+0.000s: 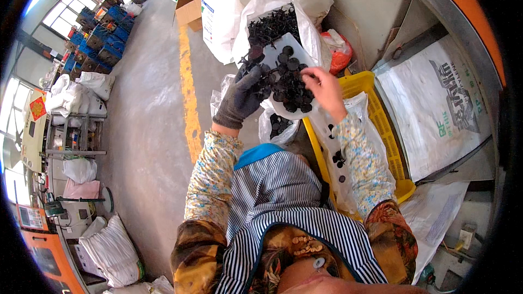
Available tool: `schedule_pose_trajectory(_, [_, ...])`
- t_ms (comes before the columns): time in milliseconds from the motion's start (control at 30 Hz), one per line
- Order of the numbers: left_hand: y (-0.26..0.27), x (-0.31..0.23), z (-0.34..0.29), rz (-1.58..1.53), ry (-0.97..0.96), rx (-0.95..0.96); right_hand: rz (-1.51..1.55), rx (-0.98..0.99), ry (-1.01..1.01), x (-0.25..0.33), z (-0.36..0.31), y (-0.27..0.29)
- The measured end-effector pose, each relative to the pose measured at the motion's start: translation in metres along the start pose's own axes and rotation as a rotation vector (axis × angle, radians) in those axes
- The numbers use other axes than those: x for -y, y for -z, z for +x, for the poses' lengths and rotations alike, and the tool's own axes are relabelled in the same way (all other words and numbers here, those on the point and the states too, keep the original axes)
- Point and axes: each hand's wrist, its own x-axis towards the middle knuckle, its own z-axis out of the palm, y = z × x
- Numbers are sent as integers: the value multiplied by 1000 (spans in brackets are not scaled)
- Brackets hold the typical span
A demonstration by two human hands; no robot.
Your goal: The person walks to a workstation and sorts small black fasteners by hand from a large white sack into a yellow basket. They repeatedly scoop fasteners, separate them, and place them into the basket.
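Note:
My left hand, in a dark grey glove, is closed around a cluster of black plastic parts with round ends and thin stems. Beside it lies a white tray or board, bearing a heap of black round caps. Over the right side of that heap is my bare right hand, its fingers bent and drawn together; what they pinch, if anything, is hidden. Just beyond the tray, a white sack stands open with many thin black pieces inside.
A yellow basket lined with clear plastic holds a few black caps to the right. Below the tray, a plastic bag contains more caps. A cardboard box stands behind; a flattened white sack lies at right.

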Motion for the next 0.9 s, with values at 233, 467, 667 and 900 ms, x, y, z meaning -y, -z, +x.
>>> schedule_pose_trajectory(233, [4, 23, -63, -675, 92, 76, 59, 12, 388, 41, -87, -41])
schedule_pose_trajectory(467, [13, 50, -155, -879, 147, -131, -403, 176, 671, 16, -124, -92])
schedule_pose_trajectory(667, [25, 48, -202, -898, 121, -181, 193, 464, -98, 14, -159, -109])
schedule_pose_trajectory(900, [26, 49, -226, -349, 56, -388, -592, 172, 1033, 84, -137, -107])
